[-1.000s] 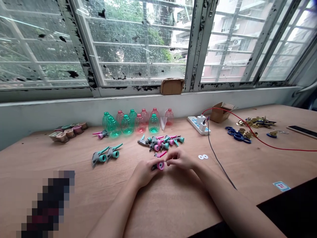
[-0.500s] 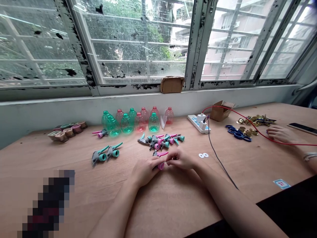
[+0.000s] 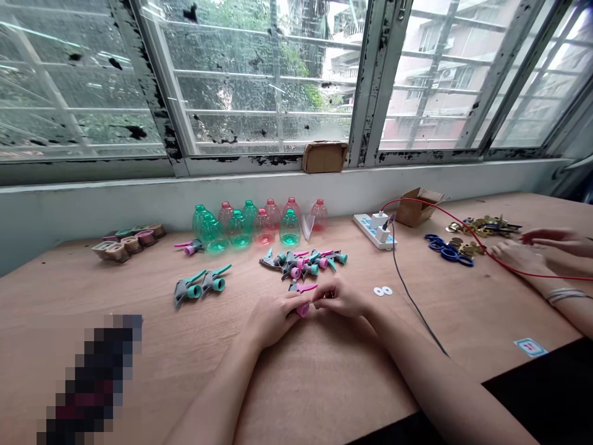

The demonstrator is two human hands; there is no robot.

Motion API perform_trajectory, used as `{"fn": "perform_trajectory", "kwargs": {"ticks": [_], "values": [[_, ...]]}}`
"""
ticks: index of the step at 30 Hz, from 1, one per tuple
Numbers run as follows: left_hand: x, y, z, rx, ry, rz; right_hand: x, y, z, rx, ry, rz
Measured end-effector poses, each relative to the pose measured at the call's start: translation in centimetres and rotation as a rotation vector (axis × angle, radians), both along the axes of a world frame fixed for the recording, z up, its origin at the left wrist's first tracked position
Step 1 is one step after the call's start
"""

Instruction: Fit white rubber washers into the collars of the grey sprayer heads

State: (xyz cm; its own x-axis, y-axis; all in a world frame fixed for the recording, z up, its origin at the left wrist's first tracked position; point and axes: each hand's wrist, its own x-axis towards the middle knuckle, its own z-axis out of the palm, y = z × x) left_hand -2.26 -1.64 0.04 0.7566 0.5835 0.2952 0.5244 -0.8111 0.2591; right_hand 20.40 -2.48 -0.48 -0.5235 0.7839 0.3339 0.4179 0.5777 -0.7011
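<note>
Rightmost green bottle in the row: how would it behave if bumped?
The green plastic bottle is probably light for its size, since its thin-looking walls are see-through. It tapers to a narrow top, so a high push could tip it, then its round body would likely roll.

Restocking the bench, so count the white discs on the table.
2: one white disc and a second white disc, lying side by side on the wooden table, to the right of the right hand. More could be hidden under the hands.

Here's the single head-worn camera, looking forward and down, right above the hands [image 3: 273, 318], close in over the wooden counter [image 3: 324, 371], barred windows [image 3: 259, 80] running across the top, wide view, no second angle sharing it
</note>
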Motion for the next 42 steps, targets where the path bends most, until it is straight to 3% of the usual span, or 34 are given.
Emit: {"fn": "perform_trajectory", "kwargs": {"ticks": [7, 13, 31, 42], "values": [[-0.02, -0.18, -0.11, -0.067, -0.010, 0.036, -0.62, -0.47, -0.34, 0.080, -0.017, -0.083], [-0.06, -0.07, -0.47, -0.083, -0.027, 0.012, -0.73, -0.49, -0.80, 0.121, -0.044, -0.061], [-0.05, 0.33, -0.74, -0.073, -0.013, -0.055, -0.08, -0.17, -0.57, 0.033, -0.056, 0.015], [0.04, 0.11, -0.46, -0.141, -0.063, 0.006, -0.37, -0.44, -0.34, 0.090, -0.044, -0.062]]}}
